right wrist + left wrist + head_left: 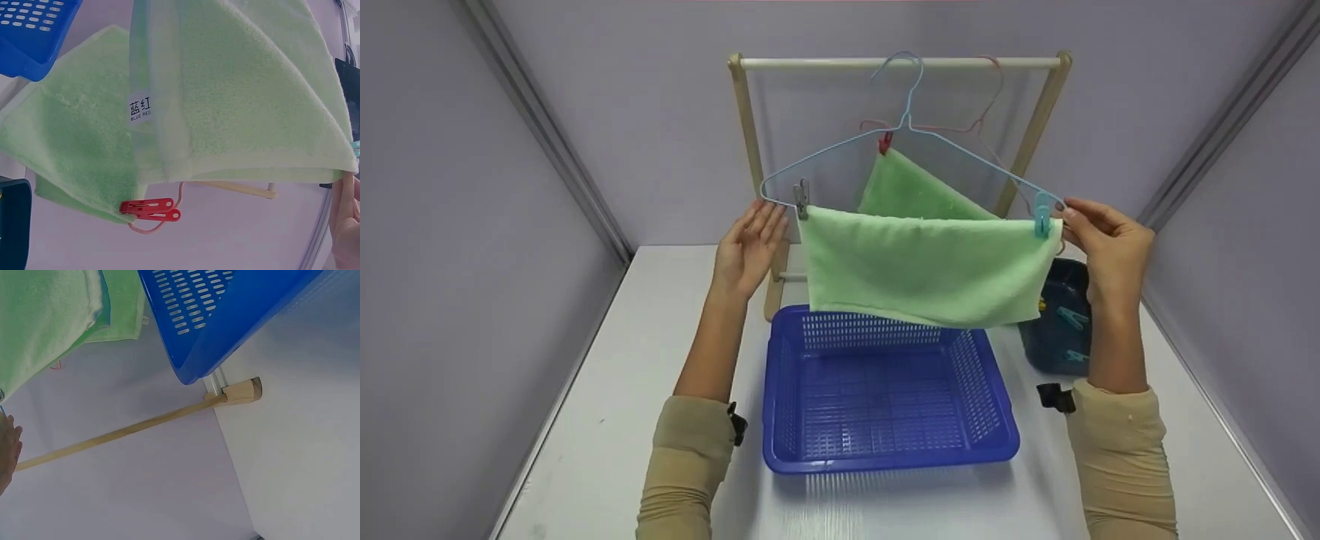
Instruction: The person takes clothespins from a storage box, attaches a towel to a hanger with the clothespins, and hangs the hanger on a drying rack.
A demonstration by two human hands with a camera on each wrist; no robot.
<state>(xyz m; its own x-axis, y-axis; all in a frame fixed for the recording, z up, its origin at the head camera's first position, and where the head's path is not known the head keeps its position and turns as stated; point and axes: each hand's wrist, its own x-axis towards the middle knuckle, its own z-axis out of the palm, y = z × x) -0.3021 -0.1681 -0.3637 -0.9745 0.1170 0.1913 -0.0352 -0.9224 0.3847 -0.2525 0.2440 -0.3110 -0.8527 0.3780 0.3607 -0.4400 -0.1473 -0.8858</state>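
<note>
A light blue wire hanger [911,127] is held up in the air, its hook close to the rack's bar in the head view. From it hangs a light green towel [922,266], fastened by a grey clothespin [801,199] on the left and a turquoise clothespin [1042,214] on the right. My left hand [750,247] touches the hanger's left corner with straight fingers, palm turned up. At the right corner, my right hand [1110,240] pinches the hanger between thumb and fingers. A second green towel [84,124] hangs behind, with a red clothespin [150,209] at its corner.
A drying rack with a white bar [810,64] and wooden legs stands at the back. A pink hanger [990,97] hangs on it. Below the front towel is a blue basket [885,461]. Right of it, a dark bin [1046,352] contains several clothespins.
</note>
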